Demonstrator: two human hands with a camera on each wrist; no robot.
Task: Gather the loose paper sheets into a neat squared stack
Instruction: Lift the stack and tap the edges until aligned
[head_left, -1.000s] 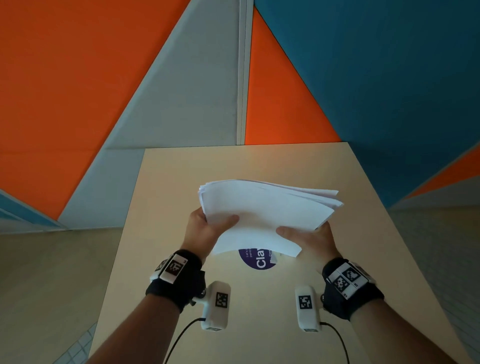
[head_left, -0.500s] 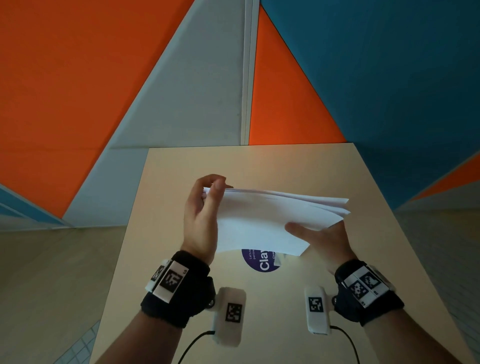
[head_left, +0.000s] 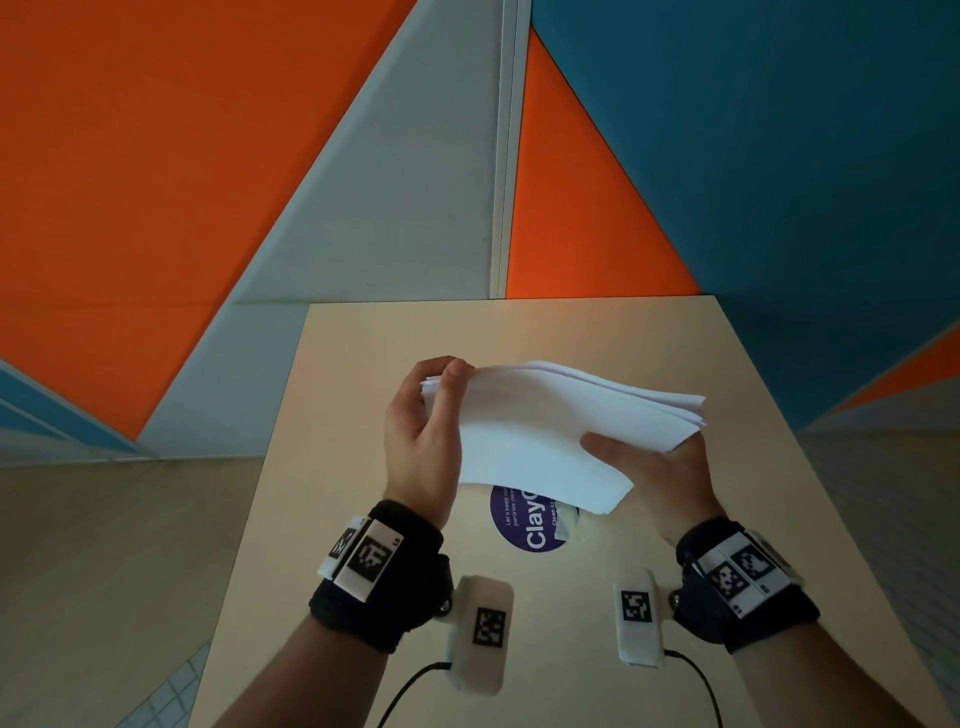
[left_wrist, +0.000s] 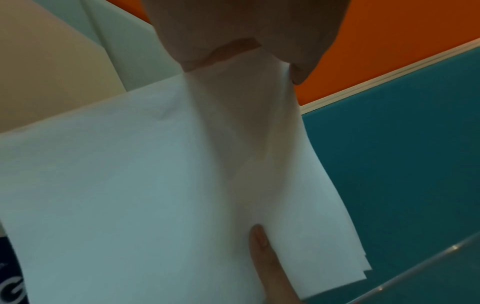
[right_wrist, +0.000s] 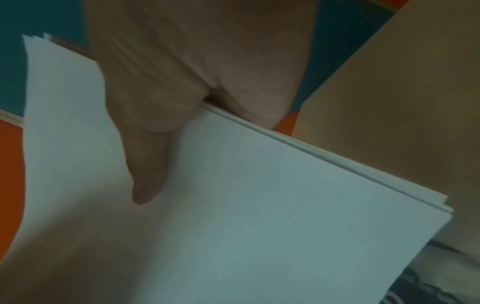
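A bundle of white paper sheets hangs in the air above the beige table, its edges slightly fanned at the right corner. My left hand stands edge-on against the bundle's left side, thumb on top and fingers curled over the far corner. My right hand holds the right near side, thumb flat on the top sheet and fingers hidden beneath. In the left wrist view the sheets fill the frame. The right wrist view shows the stack with stepped edges under my thumb.
A round purple sticker with white lettering lies on the table just under the bundle's near edge. Orange, grey and teal wall panels stand behind the table. The floor drops away on both sides.
My left hand turned from a thumb-on-top grip at the near left corner to an upright hold along the left edge. The bundle shifted slightly right and flattened.
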